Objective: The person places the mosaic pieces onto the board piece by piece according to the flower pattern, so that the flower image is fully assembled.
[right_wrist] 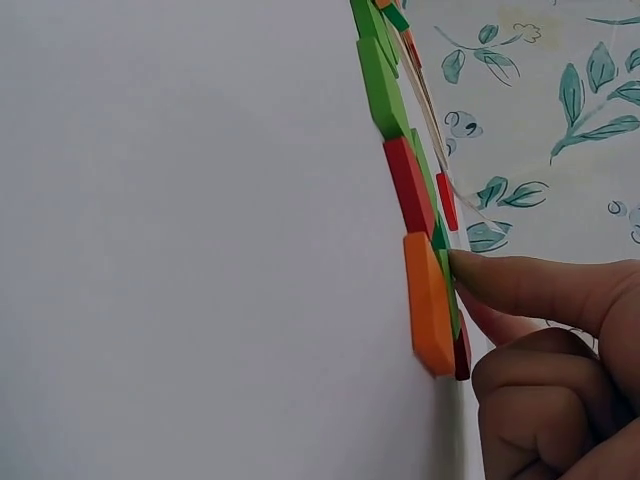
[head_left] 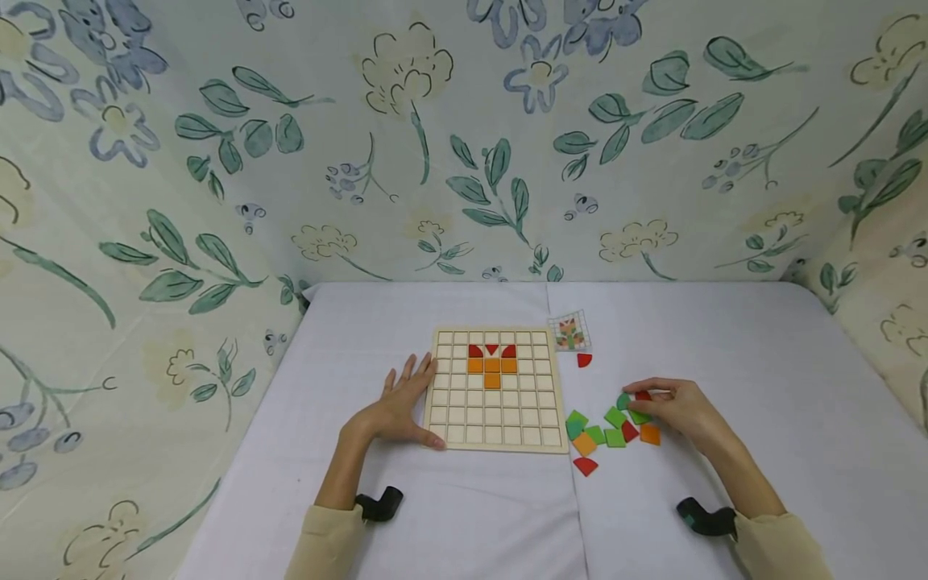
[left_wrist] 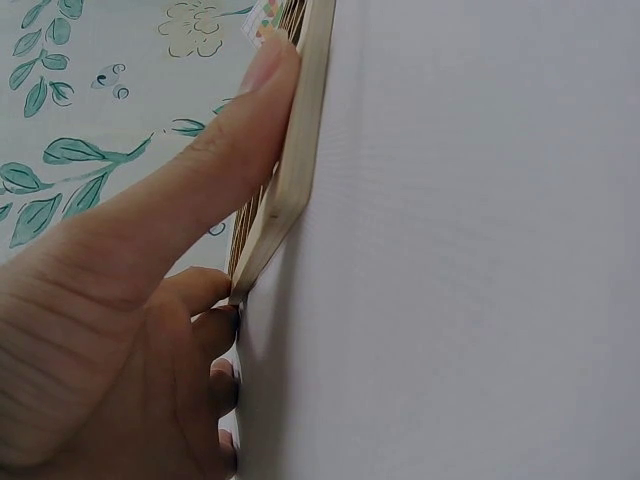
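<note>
A wooden grid board point(head_left: 464, 411) lies flat, with red and orange tiles point(head_left: 492, 365) set in its upper middle squares. My left hand point(head_left: 399, 407) is spread at the board's lower left corner. Its thumb point(left_wrist: 225, 150) lies along the front edge and the other fingertips touch the left side. Right of the board, my right hand point(head_left: 677, 407) reaches into a loose group of tiles. Its thumb and index finger pinch a dark green tile point(head_left: 623, 401), partly hidden by the fingertips. Beside them lie a red tile point(head_left: 642, 395) and an orange tile point(right_wrist: 430, 310).
A small pattern card point(head_left: 570, 332) with a coloured figure lies by the board's upper right corner, a red quarter-round tile point(head_left: 584, 360) below it. Several green tiles point(head_left: 615, 437) and another red tile point(head_left: 585, 466) lie on the white cloth point(head_left: 500, 515). Flowered fabric point(head_left: 406, 201) hangs behind.
</note>
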The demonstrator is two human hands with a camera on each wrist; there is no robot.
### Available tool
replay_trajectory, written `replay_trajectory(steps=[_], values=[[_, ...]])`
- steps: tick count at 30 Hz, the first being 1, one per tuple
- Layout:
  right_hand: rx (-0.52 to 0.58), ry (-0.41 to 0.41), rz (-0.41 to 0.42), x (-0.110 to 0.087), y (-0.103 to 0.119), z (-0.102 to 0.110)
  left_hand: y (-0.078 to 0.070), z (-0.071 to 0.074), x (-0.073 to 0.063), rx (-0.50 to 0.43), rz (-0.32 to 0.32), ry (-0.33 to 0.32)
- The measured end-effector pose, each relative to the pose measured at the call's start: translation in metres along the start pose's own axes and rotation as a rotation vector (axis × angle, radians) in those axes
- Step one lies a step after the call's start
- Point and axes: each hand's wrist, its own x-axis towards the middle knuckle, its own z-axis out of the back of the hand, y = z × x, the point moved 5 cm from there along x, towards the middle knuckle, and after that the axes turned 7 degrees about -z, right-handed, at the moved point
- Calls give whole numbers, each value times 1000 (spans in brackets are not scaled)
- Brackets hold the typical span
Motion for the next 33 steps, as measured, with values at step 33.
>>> replay_trajectory(steps=[33], values=[[6, 6, -20, 11, 20, -9, 2, 0, -1, 13, -4, -6]])
